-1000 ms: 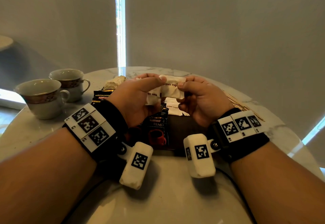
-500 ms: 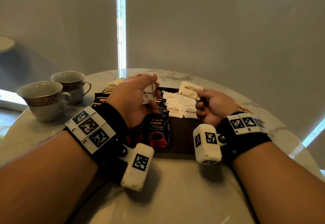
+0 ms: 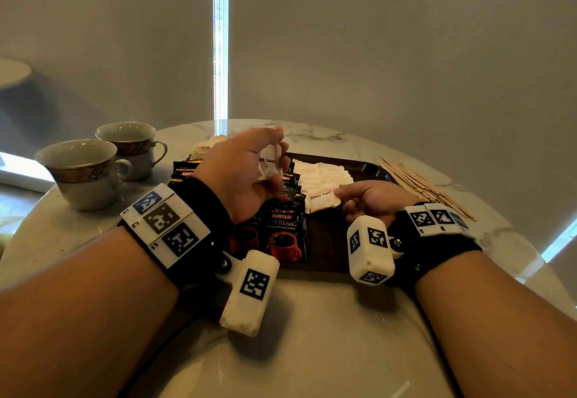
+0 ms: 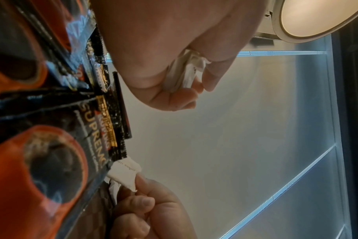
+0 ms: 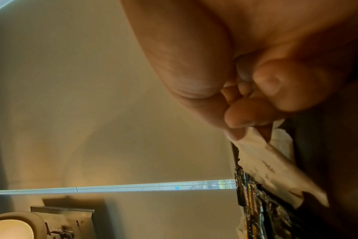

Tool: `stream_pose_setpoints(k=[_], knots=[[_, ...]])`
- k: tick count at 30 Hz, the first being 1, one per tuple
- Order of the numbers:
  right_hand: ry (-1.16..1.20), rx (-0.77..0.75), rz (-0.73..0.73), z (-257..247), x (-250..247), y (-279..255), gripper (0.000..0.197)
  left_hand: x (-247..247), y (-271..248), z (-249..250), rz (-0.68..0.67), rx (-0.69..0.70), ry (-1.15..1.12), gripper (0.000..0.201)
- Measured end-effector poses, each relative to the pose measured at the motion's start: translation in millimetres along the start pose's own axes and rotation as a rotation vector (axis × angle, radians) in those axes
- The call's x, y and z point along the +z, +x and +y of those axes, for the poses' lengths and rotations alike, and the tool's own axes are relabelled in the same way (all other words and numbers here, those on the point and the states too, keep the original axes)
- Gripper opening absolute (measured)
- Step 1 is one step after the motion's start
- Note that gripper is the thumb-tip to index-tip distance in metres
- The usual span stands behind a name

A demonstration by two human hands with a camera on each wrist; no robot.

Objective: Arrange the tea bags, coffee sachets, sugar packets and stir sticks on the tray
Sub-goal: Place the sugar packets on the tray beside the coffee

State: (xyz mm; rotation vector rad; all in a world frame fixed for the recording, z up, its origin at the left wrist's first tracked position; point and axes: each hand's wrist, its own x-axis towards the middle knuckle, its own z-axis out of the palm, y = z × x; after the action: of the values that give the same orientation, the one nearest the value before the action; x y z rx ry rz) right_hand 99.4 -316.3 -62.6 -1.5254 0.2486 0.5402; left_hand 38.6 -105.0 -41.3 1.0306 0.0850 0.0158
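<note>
A dark tray on the marble table holds black coffee sachets on its left and a row of white sugar packets in the middle. My left hand hovers above the sachets and grips a small bunch of sugar packets. My right hand pinches one brown sugar packet at its right edge, low over the near end of the sugar row. Stir sticks lie on the table right of the tray. Pale tea bags show behind my left hand.
Two teacups stand at the table's left. The round table's edge curves close on the right, past the stir sticks. Bare marble lies between the tray and me.
The hands came apart: my right hand took one sugar packet from the bunch and brought it down and toward me to the near end of the sugar row. My left hand stayed raised.
</note>
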Motion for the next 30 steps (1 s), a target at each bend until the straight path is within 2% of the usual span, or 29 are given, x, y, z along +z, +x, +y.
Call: stream_pose_setpoints(k=[4,13,21,25,30], knots=[[-0.033,0.011,0.012,0.2,1.2,0.0,0.031,0.1,0.5,0.2,-0.001,-0.005,-0.005,0.01],[-0.04,-0.068,-0.003,-0.7,5.0,-0.7,0.032,-0.1,-0.3,3.5,-0.003,-0.002,-0.019,0.007],[0.03,-0.056,-0.009,-1.5,10.2,-5.1,0.025,1.4,-3.2,2.9,-0.019,0.003,-0.036,0.005],[0.046,-0.082,-0.011,-1.5,11.0,-3.9,0.031,3.5,-5.8,2.3,-0.039,0.04,-0.047,0.017],[0.071,-0.135,0.018,0.1,10.2,-1.0,0.023,4.1,-5.8,0.3,-0.042,0.041,-0.05,0.028]])
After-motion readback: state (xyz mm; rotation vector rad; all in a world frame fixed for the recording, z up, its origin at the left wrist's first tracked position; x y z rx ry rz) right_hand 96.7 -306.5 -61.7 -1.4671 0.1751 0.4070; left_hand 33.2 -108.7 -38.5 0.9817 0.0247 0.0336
